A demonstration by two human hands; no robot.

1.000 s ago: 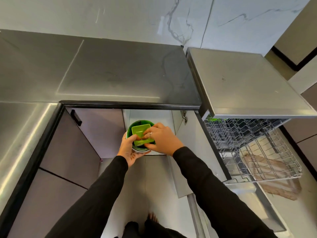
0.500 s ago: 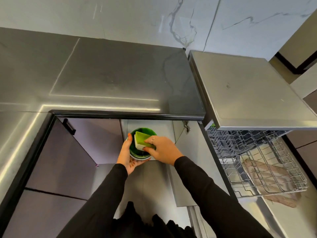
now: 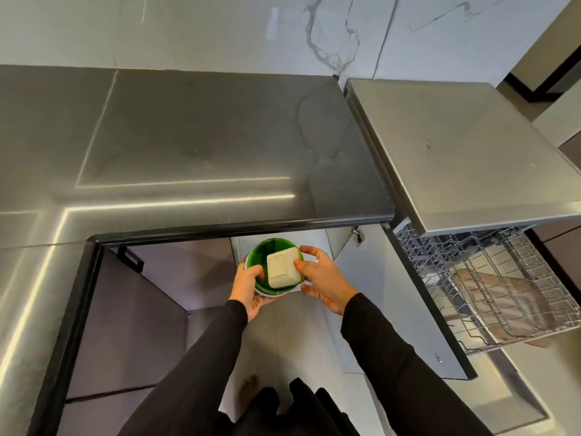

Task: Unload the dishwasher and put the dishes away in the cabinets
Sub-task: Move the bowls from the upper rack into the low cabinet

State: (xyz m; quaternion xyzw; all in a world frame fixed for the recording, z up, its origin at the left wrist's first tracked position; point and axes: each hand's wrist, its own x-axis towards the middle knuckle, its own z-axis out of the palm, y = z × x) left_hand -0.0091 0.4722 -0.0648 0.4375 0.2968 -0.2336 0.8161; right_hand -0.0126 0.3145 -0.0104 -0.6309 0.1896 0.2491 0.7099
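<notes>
Head view looks down past a dark grey surface (image 3: 201, 146) whose front edge serves as the landmark for everything below. Just under that edge, near its right end, the person holds a green bowl (image 3: 262, 256) in front of an open cabinet (image 3: 283, 243). The left hand (image 3: 248, 286) cups the bowl from its left side and underneath, fingers wrapped around the white outer wall and the thumb hooked over the rim. A small square dish (image 3: 282, 271) sits tilted inside the bowl, its pale underside turned up toward the camera and a sliver of light green showing at its right edge. The right hand (image 3: 323, 280) meets that dish from the right: the thumb presses on its right edge, while the other fingers are loosely spread, one of them bearing a ring and reaching past the bowl's rim. Whether those fingers touch the dish from behind cannot be told. Both forearms wear black sleeves (image 3: 390, 357).

Right of the surface's front edge, and below a lighter grey slab, the dishwasher rack (image 3: 490, 291) is pulled out; its wire grid looks bare where it can be seen. Left of the bowl, also beneath the front edge, stands a mauve cabinet door (image 3: 147, 297) with a black handle (image 3: 130, 259), swung open. Behind the surface rises a white marble wall (image 3: 283, 33).
</notes>
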